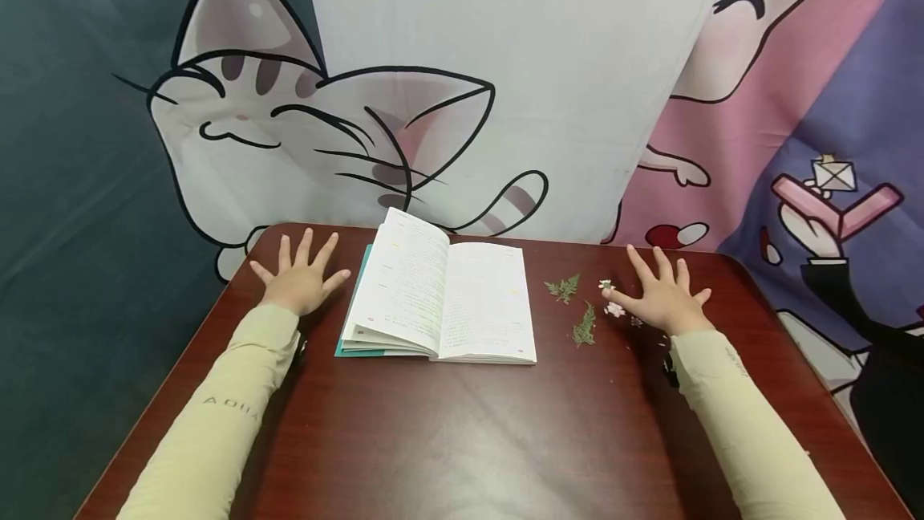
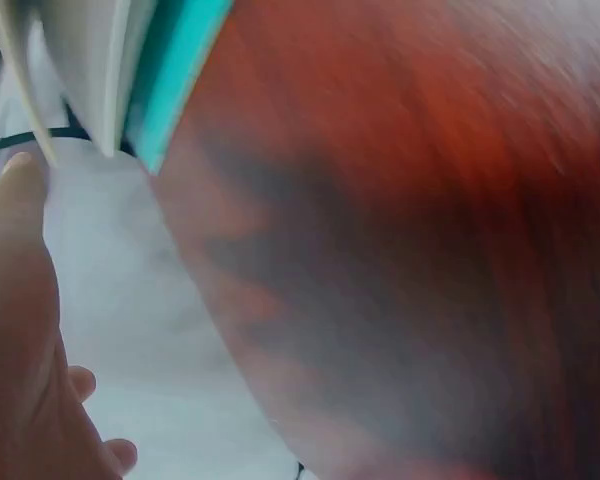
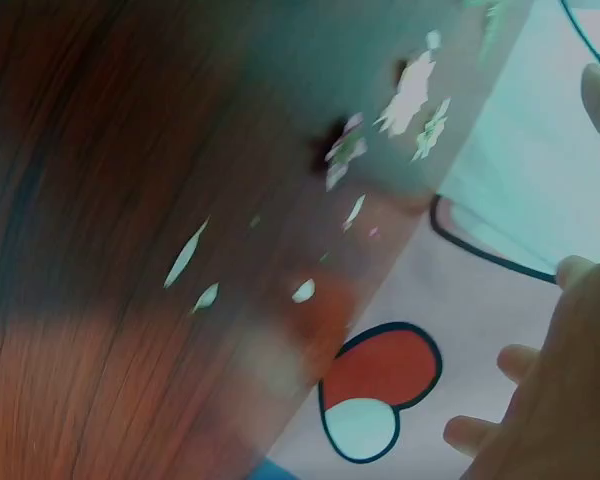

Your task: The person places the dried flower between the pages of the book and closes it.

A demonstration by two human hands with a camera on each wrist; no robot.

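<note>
Although the teal-covered book (image 1: 485, 307) lies opened on the bench (image 1: 505, 440), its visible pages bear no plants: two ferny leaves (image 1: 585, 326) and small pale blossoms (image 1: 614, 309) lie loose to its right. Work with them looks barely begun. Fingers spread, the left hand (image 1: 297, 287) is just beside the book, the right hand (image 1: 667, 301) near the blossoms; both hold nothing.

book (image 1: 485, 303) too finely printed to read, sleeves (image 1: 205, 432) cut off below, left-wrist tabletop (image 2: 400, 110) blurred
</note>
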